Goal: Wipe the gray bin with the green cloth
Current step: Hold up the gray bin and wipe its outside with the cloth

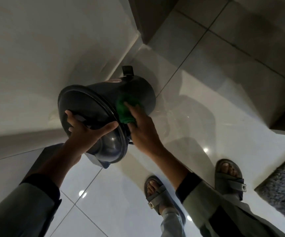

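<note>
A dark gray round pedal bin (104,90) is tilted toward me, with its domed lid (80,101) facing the camera and its black pedal (127,70) pointing away. My left hand (85,129) grips the lid's rim, thumb stretched across it. My right hand (141,129) presses the bunched green cloth (125,109) flat against the bin's side wall, just behind the lid rim. Part of the cloth is hidden under my fingers.
The bin leans close to a white wall (44,48) on the left. Glossy white floor tiles (198,93) spread below. My two sandalled feet (155,192) stand at the bottom right, beside a speckled grey mat (282,183). A dark cabinet base (275,48) runs along the right.
</note>
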